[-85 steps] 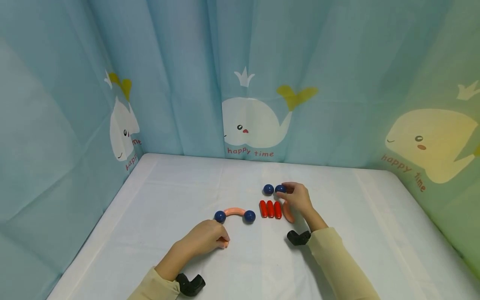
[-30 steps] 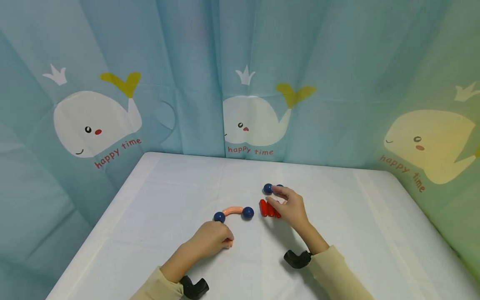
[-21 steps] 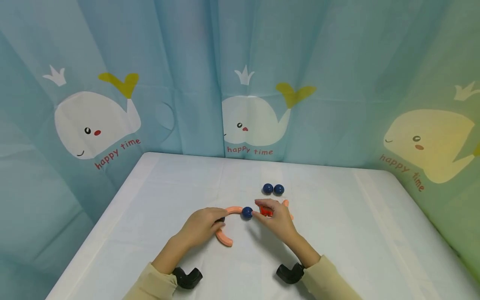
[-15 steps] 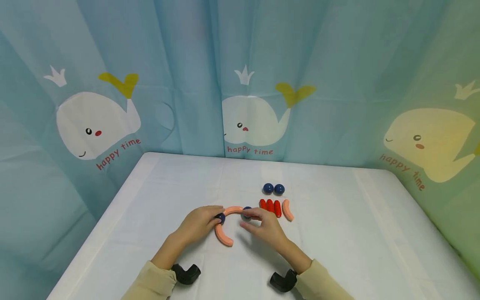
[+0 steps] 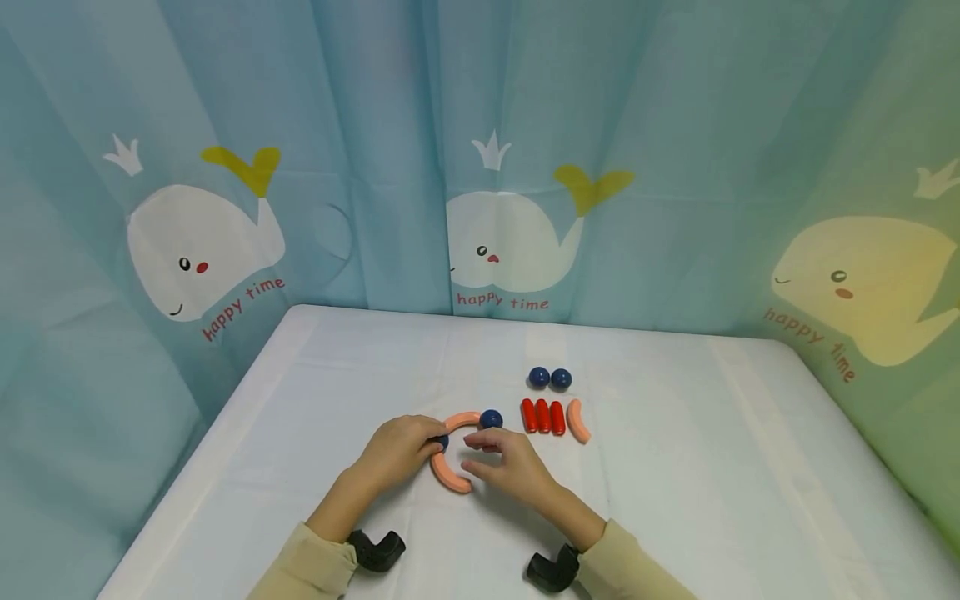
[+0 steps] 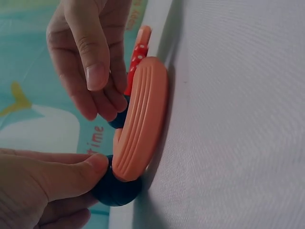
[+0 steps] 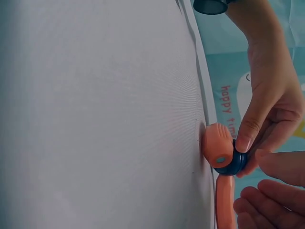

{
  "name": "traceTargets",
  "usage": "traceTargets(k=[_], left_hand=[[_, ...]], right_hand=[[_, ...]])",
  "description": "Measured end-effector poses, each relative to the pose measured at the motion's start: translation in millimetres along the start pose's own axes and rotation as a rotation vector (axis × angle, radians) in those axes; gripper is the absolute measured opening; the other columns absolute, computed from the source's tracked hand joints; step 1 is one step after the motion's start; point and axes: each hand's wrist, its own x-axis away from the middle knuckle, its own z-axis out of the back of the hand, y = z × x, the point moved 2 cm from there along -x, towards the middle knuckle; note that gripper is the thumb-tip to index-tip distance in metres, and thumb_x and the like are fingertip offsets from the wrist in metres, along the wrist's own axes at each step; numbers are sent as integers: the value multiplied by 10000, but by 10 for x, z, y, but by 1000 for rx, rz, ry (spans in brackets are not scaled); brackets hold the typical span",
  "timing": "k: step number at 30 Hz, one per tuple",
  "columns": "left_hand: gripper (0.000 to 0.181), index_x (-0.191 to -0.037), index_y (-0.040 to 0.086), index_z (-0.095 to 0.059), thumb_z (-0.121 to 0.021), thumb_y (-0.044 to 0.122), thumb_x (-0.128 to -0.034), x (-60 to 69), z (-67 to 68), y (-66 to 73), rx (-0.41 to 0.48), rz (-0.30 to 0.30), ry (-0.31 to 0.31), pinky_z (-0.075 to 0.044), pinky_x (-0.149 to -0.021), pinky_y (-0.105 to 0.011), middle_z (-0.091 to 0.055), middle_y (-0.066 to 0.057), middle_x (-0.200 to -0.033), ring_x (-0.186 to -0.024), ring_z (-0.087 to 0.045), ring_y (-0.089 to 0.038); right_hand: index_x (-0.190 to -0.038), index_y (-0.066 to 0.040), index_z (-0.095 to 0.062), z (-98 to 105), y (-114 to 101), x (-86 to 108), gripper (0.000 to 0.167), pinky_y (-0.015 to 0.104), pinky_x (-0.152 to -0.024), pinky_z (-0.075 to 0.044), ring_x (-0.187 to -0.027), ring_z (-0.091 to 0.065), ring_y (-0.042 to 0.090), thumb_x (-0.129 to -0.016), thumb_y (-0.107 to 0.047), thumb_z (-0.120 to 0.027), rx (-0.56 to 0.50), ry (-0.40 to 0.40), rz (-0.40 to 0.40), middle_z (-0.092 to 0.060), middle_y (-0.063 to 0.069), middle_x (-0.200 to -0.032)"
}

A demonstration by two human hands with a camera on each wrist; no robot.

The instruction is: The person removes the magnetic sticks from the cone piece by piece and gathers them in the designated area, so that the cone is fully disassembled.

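Note:
My left hand (image 5: 401,450) pinches a dark blue ball (image 6: 116,188) between thumb and fingers. Two curved orange rods meet at this ball: a near, ridged one (image 5: 450,477) and a far one (image 5: 462,419). Together they form an open C on the table. A second blue ball (image 5: 491,418) sits at the far rod's other end. My right hand (image 5: 517,471) hovers inside the C's opening, thumb and fingers apart with nothing between them. The near rod's loose end, with a small round metallic-looking spot (image 7: 220,160), faces the right wrist camera.
Two more blue balls (image 5: 550,378) lie towards the back of the white table (image 5: 720,467). In front of them are three red rods (image 5: 543,417) side by side, with white dots in the left wrist view, and another curved orange rod (image 5: 577,421). Whale-print curtains (image 5: 675,167) surround the table.
My right hand has come from the back balls, past the red rods and the C's right-hand ball, towards me. My left hand has shifted from the near curved rod to the ball joining both rods.

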Motion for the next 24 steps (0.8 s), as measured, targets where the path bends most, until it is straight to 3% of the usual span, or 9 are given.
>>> traceTargets(k=[8,11,15,21,24], left_hand=[[78,-839,103,-677,-716,117,-774,-17,-39,95,-74,19,40,-492,-672,-326,-663,-6,-871,-826,-622,-168],[100,-852,100,-692,-724,103,-758,-21,-49,109,-55,41,63,-494,-670,-325,-666,-8,-875,-828,-624,-168],[147,-896,92,-711,-735,113,-752,-19,-61,82,-2,75,78,-494,-712,-330,-673,-13,-894,-856,-626,-171],[110,-872,90,-694,-726,105,-768,-19,-45,22,102,77,15,-478,-678,-307,-651,14,-814,-767,-598,-145],[127,-897,76,-694,-716,80,-772,-15,-9,8,141,74,-16,-482,-703,-309,-656,9,-836,-797,-601,-147]], right_hand=[[-1046,29,-656,-52,-60,-24,326,328,-798,-495,-915,-615,200,-785,-151,-732,117,-161,-17,-666,99,-984],[-1018,7,-673,-79,-70,-34,309,299,-783,-496,-894,-615,157,-773,-166,-746,140,-182,-24,-674,71,-958],[-953,-27,-698,-136,-85,-49,287,235,-719,-490,-803,-597,73,-739,-202,-777,193,-189,27,-677,16,-881],[-879,-48,-714,-209,-155,-70,189,207,-654,-472,-713,-545,13,-724,-137,-779,266,-176,43,-664,-28,-795],[-869,-44,-720,-218,-176,-70,138,192,-627,-467,-693,-543,7,-745,-96,-750,277,-157,51,-662,-25,-773]])
